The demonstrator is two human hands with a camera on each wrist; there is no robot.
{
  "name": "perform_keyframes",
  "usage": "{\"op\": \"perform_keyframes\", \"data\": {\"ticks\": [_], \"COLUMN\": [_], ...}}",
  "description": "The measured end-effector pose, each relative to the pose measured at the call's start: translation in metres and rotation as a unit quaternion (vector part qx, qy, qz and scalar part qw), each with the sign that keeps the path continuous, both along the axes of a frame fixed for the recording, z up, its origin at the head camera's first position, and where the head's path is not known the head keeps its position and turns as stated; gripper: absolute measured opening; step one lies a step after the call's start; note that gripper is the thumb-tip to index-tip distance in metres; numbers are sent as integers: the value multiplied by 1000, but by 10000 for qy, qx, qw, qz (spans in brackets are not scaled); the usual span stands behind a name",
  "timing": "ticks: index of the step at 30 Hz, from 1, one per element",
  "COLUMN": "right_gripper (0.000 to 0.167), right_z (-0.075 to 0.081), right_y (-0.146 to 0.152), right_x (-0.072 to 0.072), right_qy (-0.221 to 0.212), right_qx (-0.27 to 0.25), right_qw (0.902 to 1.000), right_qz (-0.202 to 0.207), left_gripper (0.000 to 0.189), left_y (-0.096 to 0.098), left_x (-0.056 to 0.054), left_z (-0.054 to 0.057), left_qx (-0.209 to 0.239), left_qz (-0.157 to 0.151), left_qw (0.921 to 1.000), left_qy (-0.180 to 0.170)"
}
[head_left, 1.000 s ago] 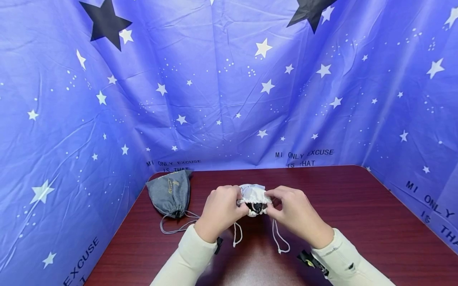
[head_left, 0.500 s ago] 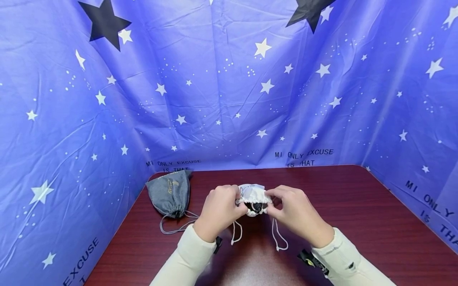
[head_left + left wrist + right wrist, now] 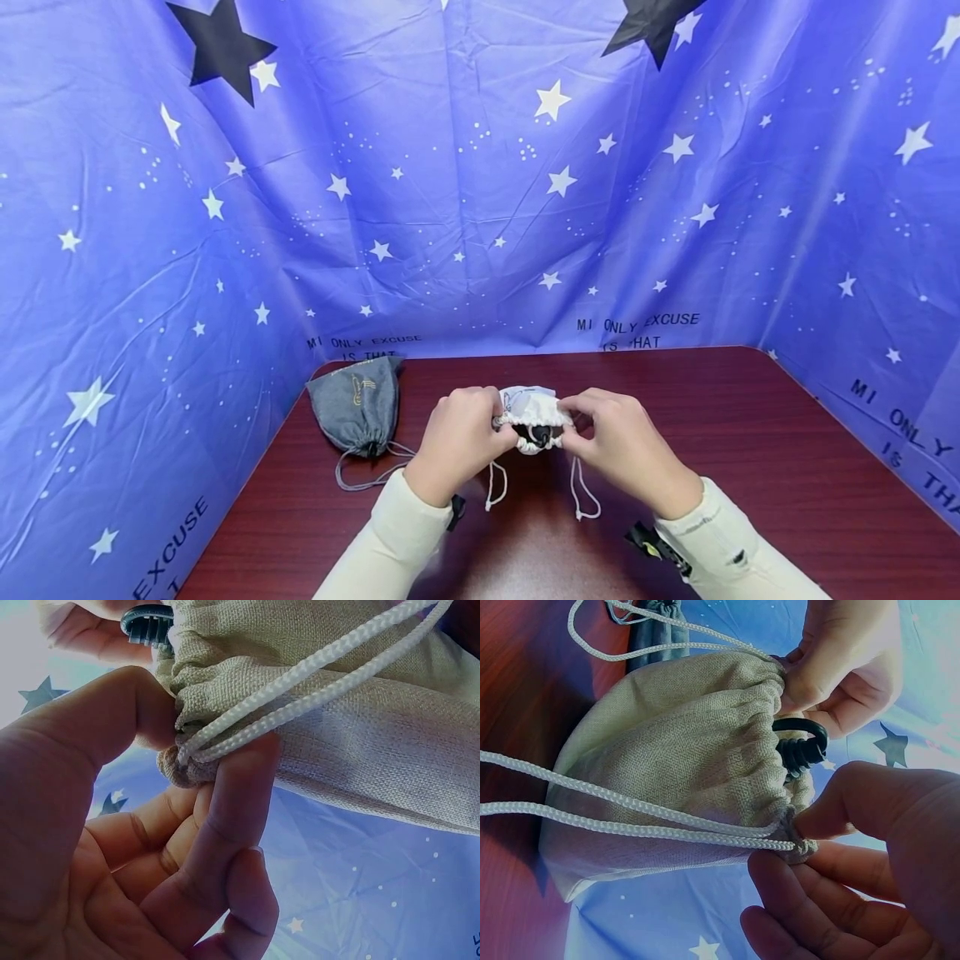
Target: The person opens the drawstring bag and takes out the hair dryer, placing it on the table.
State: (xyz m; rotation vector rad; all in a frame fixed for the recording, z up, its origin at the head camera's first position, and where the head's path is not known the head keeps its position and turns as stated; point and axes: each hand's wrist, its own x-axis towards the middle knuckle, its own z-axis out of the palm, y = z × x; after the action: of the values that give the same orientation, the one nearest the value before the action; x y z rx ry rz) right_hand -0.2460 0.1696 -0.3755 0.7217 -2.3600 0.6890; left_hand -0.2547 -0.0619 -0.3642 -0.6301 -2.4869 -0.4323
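Note:
A small off-white cloth drawstring bag stands on the table between both hands, its gathered mouth partly spread. My left hand pinches the left end of the mouth between thumb and fingers. At the right end, my right hand pinches the rim the same way. Out of the mouth pokes a black cable end with a ribbed sleeve; the rest of it is hidden inside. White drawcords hang in a loop from each side of the bag.
A dark grey drawstring pouch with a yellow print lies at the table's back left, its grey cords trailing toward the left forearm. The dark red table meets a blue star-printed curtain behind and at both sides.
Both hands keep their pinch on the bag's mouth. The hands have barely shifted, and the hanging white cords have swung slightly.

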Motion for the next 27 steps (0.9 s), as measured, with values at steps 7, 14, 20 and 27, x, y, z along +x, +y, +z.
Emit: {"op": "perform_keyframes", "data": {"ticks": [7,14,20,27], "right_gripper": [25,25,24,24], "right_z": [1,1,1,1], "right_y": [1,2,3,4], "right_x": [0,0,-1,-2], "right_qy": [-64,-28,-54,-106], "right_qx": [10,30,42,4], "right_qw": [10000,10000,10000,9999], "right_qz": [-14,-34,-68,-50], "left_gripper": [26,27,28,30], "left_y": [-1,-2,-4,-4], "left_x": [0,-1,-2,-3], "left_z": [0,0,-1,0], "left_qx": [28,36,14,45], "left_qz": [12,22,109,89], "left_qw": [10000,10000,9999,9999], "left_qy": [51,53,95,78]}}
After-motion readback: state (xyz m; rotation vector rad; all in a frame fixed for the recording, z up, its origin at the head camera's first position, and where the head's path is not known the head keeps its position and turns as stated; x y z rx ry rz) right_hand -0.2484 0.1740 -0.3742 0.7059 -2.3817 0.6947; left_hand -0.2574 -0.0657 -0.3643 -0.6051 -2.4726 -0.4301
